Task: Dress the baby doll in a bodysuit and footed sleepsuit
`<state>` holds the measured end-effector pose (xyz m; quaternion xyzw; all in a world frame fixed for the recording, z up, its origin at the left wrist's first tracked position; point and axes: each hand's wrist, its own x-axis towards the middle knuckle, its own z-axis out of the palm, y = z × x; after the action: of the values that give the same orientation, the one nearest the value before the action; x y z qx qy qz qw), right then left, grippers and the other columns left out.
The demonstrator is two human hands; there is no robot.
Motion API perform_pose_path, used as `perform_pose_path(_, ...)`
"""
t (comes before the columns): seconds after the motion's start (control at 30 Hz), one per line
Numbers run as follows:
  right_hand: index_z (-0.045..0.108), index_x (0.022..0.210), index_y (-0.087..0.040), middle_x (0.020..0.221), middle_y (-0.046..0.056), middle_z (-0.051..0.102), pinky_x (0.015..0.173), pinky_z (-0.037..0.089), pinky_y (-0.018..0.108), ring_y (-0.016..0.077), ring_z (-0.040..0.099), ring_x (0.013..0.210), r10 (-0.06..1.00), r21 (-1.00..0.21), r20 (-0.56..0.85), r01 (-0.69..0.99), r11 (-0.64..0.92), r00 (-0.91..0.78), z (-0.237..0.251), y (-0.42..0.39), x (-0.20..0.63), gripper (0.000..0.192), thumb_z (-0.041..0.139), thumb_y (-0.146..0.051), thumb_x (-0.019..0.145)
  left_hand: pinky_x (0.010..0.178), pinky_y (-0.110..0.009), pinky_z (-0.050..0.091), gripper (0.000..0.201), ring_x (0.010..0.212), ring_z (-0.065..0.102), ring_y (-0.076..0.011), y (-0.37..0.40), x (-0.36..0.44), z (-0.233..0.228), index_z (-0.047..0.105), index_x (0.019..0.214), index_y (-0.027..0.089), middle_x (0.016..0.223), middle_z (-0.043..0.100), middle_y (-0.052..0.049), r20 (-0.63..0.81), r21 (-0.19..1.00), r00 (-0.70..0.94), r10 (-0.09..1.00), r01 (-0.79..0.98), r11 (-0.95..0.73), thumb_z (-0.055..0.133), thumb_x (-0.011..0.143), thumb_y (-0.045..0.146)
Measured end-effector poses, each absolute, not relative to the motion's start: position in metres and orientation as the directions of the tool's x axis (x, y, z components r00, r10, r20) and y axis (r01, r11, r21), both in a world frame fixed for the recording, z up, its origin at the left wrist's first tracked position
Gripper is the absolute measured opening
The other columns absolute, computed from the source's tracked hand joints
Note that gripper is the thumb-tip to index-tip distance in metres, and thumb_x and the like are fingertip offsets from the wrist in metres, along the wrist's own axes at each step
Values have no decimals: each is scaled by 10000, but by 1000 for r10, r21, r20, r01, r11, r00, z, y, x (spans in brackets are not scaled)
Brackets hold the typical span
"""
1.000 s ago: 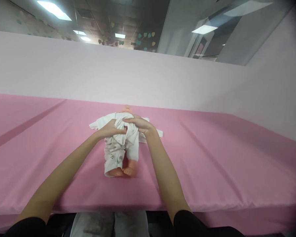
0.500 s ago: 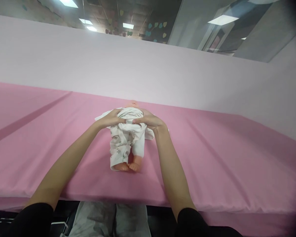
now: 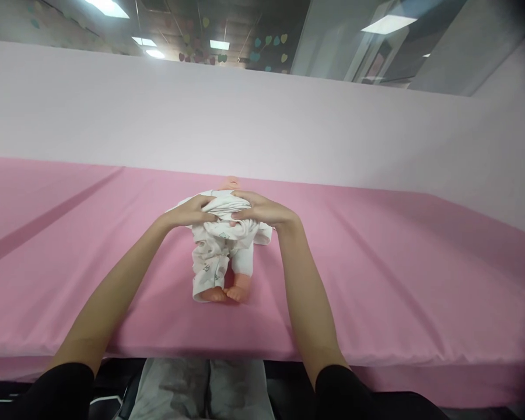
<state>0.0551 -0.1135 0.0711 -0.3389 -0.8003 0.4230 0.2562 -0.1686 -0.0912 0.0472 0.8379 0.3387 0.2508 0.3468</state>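
While both bare arms reach forward over the near edge, the surface (image 3: 398, 291) spreads wide under a smooth pink sheet, with a darker pink stripe (image 3: 48, 219) running slantwise across its far left part. A doll (image 3: 221, 256) lies on its back near the middle of this surface, bare feet toward the person, head toward the far side and mostly hidden. It wears a white printed garment (image 3: 210, 265) whose upper part is bunched over the chest. The left hand (image 3: 186, 213) grips the bunched cloth from the left, fingers curled shut into the folds. The right hand (image 3: 262, 211) presses on it from the right, fingers bent and closed on the same fabric, thumb tucked toward the middle. The two hands sit just beside each other.

Behind the surface rises a plain pale pink wall panel (image 3: 262, 122) that spans the whole width. Above it shows a dark ceiling with bright rectangular lights (image 3: 387, 24) and small coloured heart shapes (image 3: 269, 42) hanging. At the bottom edge the person's grey trousers (image 3: 201, 391) and black sleeves show.
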Motion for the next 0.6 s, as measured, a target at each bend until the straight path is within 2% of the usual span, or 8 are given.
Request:
perform_pose_path(0.17,582,1043,-184,1018,37,590,805,458,305,195,551,947,653,-831,191,234,505,-733,75,-120,51,396,717,-356,713,753,-353,485,600,885,624,-268,-79,-182,34,671,946,129,894,681,-113,83,973,817,570,56,-223,700,595,614)
perform_pose_path(0.27,573,999,-191,898,4,583,723,454,277,168,551,837,563,-778,131,267,568,-816,79,-129,44,377,734,-338,691,700,-346,500,665,790,639,-259,-72,-174,23,672,811,117,788,680,-121,65,997,769,636,-30,-65,613,599,745)
perform_pose_path(0.33,563,1000,-198,887,-1,580,700,452,271,162,554,813,543,-768,110,275,578,-832,81,-133,40,355,716,-311,700,657,-306,496,553,710,629,-208,-72,-163,24,655,763,122,734,667,-94,53,998,674,737,-22,-51,597,695,668)
perform_pose_path(0.37,560,1001,-201,888,0,579,694,453,272,162,558,808,557,-766,111,287,576,-823,82,-134,39,340,701,-302,709,625,-277,485,468,661,611,-174,-75,-158,29,642,740,128,702,651,-70,99,995,597,796,-38,-96,606,734,595)
perform_pose_path(0.43,556,990,-201,870,-1,573,683,453,279,166,559,795,624,-749,127,338,570,-771,81,-133,40,308,674,-294,721,554,-226,441,312,553,541,-109,-88,-148,43,600,679,148,612,586,-12,326,945,364,873,-102,-310,623,769,445)
perform_pose_path(0.5,552,986,-199,868,1,566,693,455,289,173,555,804,693,-732,157,388,560,-703,80,-128,42,291,651,-279,725,526,-213,407,262,480,462,-79,-113,-139,58,537,620,173,519,483,33,609,792,94,788,-131,-596,615,776,368)
perform_pose_path(0.53,552,989,-199,891,5,566,710,457,295,176,552,826,721,-731,180,400,553,-669,79,-126,43,288,639,-263,722,528,-224,406,275,466,445,-83,-129,-134,65,520,614,187,490,441,40,699,714,32,715,-102,-693,577,801,381)
perform_pose_path(0.6,552,1003,-202,964,16,564,753,463,306,183,544,877,770,-753,216,399,523,-600,77,-121,44,295,611,-225,715,532,-255,407,323,463,432,-101,-164,-122,74,500,577,206,464,408,33,795,595,123,593,32,-803,531,815,422)
